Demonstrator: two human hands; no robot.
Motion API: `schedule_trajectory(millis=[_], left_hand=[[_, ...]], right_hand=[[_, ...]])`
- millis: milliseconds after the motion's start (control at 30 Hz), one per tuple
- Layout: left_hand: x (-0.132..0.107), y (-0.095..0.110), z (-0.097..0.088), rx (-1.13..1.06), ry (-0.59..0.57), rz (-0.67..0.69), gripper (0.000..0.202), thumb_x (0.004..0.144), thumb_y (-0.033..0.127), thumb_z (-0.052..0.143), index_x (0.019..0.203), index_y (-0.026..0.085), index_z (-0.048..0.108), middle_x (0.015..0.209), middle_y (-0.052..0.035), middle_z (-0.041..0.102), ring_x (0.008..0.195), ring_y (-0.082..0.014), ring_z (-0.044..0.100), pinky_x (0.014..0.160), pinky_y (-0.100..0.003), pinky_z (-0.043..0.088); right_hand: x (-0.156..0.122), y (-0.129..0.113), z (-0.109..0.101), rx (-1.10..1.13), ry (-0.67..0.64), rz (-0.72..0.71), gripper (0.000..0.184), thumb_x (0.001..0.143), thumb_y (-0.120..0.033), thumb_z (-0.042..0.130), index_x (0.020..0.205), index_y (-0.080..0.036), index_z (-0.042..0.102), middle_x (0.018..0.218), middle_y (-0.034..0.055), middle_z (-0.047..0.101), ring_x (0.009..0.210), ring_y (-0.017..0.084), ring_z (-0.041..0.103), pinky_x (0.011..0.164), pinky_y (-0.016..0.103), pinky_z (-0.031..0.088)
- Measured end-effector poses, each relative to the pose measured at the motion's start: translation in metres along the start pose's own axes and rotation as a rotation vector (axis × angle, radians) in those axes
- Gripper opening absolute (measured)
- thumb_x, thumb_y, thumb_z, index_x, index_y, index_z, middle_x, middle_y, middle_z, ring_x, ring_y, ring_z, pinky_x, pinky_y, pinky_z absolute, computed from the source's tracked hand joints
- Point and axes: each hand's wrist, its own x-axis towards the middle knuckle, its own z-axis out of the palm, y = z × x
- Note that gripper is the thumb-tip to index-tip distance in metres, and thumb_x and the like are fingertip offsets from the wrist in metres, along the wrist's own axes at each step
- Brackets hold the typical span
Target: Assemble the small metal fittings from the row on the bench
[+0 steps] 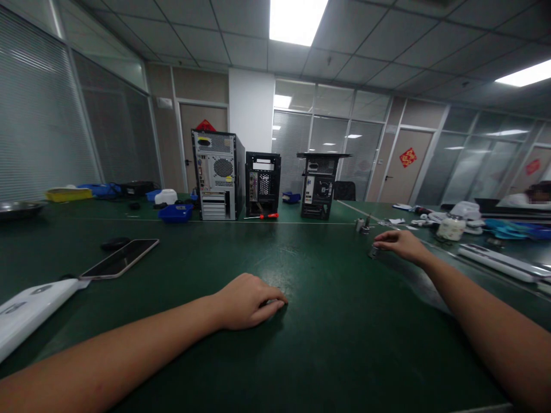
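Note:
My left hand point(247, 301) rests on the green table point(327, 338) in front of me, knuckles up and fingers curled under; what is in it, if anything, is hidden. My right hand point(400, 244) reaches forward to the right, its fingertips pinched on a small dark metal part point(373, 251) lying on the table. Just beyond it stand a few small metal pieces point(363, 225).
Three computer towers point(219, 175) point(262, 183) point(321, 184) stand at the far side, a red-handled screwdriver point(263, 216) before them. A phone point(120, 258) and white device point(30, 307) lie at left. Blue trays point(175, 213), a jar point(450, 228) and clutter sit around.

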Motion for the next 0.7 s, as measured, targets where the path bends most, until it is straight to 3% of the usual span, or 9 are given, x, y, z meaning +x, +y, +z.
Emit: schedule_trajectory(millis=[700], left_hand=[[-0.0001, 0.0006, 0.0002, 0.002, 0.003, -0.003, 0.031, 0.104, 0.031, 0.047, 0.119, 0.023, 0.072, 0.082, -0.0013, 0.076, 0.07, -0.0169, 0.07, 0.067, -0.026, 0.046]], right_hand=[[-0.003, -0.0047, 0.003, 0.017, -0.011, -0.02, 0.036, 0.071, -0.049, 0.079, 0.093, -0.021, 0.078, 0.096, 0.0089, 0.079, 0.09, 0.029, 0.074, 0.088, 0.042, 0.056]])
